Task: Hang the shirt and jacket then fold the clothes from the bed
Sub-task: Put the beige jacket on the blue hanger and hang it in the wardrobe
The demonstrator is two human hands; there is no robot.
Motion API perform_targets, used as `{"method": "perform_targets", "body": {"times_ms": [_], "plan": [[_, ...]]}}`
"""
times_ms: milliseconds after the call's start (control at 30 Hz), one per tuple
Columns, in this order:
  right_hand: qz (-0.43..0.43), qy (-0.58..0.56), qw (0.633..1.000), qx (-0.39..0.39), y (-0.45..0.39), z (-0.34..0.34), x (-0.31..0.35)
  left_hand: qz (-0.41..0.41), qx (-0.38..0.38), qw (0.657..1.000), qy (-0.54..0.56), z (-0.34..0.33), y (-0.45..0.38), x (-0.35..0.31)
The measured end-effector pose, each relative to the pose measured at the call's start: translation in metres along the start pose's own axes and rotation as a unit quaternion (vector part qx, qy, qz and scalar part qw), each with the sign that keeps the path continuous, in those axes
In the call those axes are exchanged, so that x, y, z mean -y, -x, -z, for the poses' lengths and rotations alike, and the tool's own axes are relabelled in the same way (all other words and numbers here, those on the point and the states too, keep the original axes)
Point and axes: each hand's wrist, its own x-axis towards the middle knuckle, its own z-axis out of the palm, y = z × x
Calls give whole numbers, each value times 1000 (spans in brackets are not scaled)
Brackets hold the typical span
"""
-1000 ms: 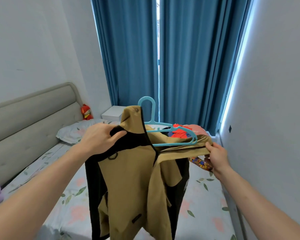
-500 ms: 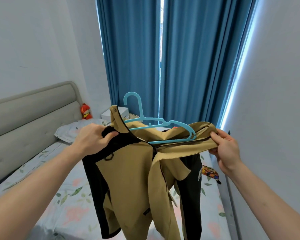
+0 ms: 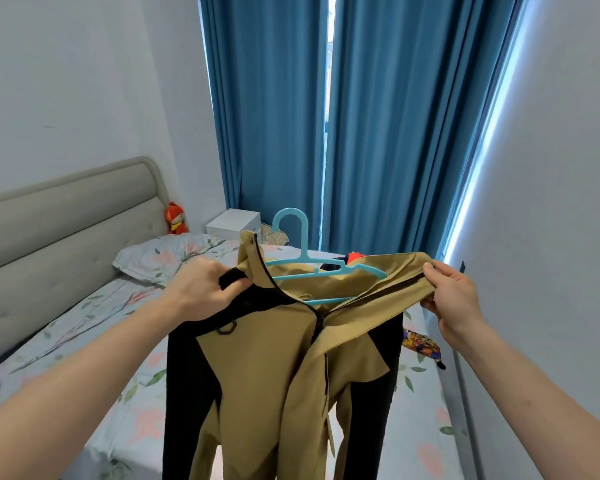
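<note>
L hand [image 3: 201,292] grips the jacket [image 3: 267,368] at its soft black shoulder. R hand [image 3: 452,299] pinches the tan zip edge w/ thumb + fingers. Jacket is smooth tan cloth w/ black sides, held up over the bed [image 3: 94,327]. Thin curvy blue plastic hanger [image 3: 303,263] sits inside the neck, hook up.

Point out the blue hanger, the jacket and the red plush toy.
blue hanger [image 3: 303,237]: head view, on the hook's stem.
jacket [image 3: 264,368]: head view, on the tan front panel.
red plush toy [image 3: 176,218]: head view, on its body, by the headboard.
</note>
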Motion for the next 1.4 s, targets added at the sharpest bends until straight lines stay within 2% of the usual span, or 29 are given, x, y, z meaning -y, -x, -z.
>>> {"method": "perform_targets", "body": {"times_ms": [200, 300, 367, 500, 567, 633, 700, 767, 833, 900, 933, 967, 1033, 1100, 1167, 1233, 1333, 1400], "plan": [[17, -92, 994, -51, -8, -23, 4, 70, 51, 995, 54, -1, 4, 9], [33, -64, 994, -84, -14, -26, -1, 119, 70, 985, 104, 2, 5, 16], [31, -55, 994, -88, -16, -30, -3, 117, 82, 986, 84, 2, 4, 16], [82, -10, 997, 3, -11, -53, 7, 50, 139, 983, -107, -6, 5, 13], [107, -2, 993, 55, -2, -66, 19, 53, 114, 985, -115, -12, 5, 13], [150, 21, 983, 103, 16, -79, 31, 101, 61, 990, -80, -15, 3, 12], [193, 58, 961, 190, 43, -91, 34, 150, 27, 987, -53, -19, 0, 9], [207, 141, 921, 299, 66, -99, 24, 169, 1, 986, -1, -24, -1, 3], [169, 299, 845, 409, 71, -97, 9, 169, -12, 985, 36, -30, 2, -3], [113, 431, 775, 448, 64, -82, 5, 158, -20, 987, 25, -33, 6, -3], [100, 465, 761, 440, 57, -73, 7, 158, -23, 987, 17, -34, 8, -2], [95, 474, 766, 424, 51, -64, 11, 160, -24, 987, 15, -34, 10, -1], [101, 443, 811, 368, 38, -48, 21, 159, -19, 987, 18, -30, 12, 4], [152, 412, 861, 256, 14, -33, 23, 146, -12, 989, 21, -25, 12, 7], [194, 431, 866, 163, -11, -18, 19, 135, -8, 991, 23, -20, 11, 7], [182, 474, 843, 180, -29, -12, 8, 128, -7, 991, 24, -16, 8, 7], [140, 499, 809, 276, -33, -20, -7, 112, -14, 993, 24, -12, 3, 4], [159, 500, 794, 308, -34, -31, -16, 98, -18, 995, 20, -8, 0, 1]]}}
